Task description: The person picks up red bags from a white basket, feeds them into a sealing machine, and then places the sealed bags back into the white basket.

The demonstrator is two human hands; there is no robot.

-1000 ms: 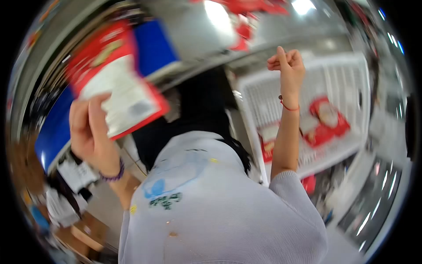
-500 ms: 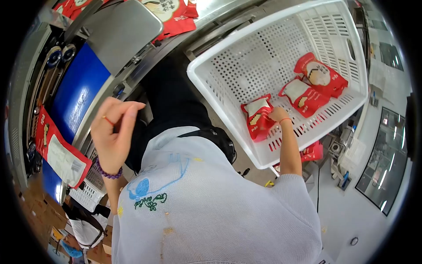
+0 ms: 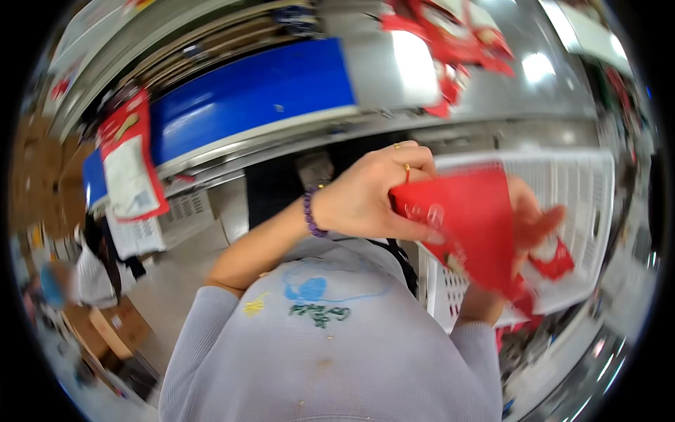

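Observation:
Gripped at its upper left edge, a red printed pouch is in my left hand, with the thumb on its near face. My left wrist wears a purple bead bracelet. Behind the pouch's right side is my right hand, blurred by motion and partly covered. Its visible fingers stretch out to the right, apart from one another. Both hands are over the near left part of the white basket. Another red pouch lies in the basket beyond my right hand.
A steel table with several red pouches runs across the far side. Left of them is a blue surface, with a red and white pouch hanging at its end. Cardboard boxes and a person are at the left.
My right hand has come up from the basket. A red pouch is now between my hands, with my left hand closed on it. The view has turned toward the table.

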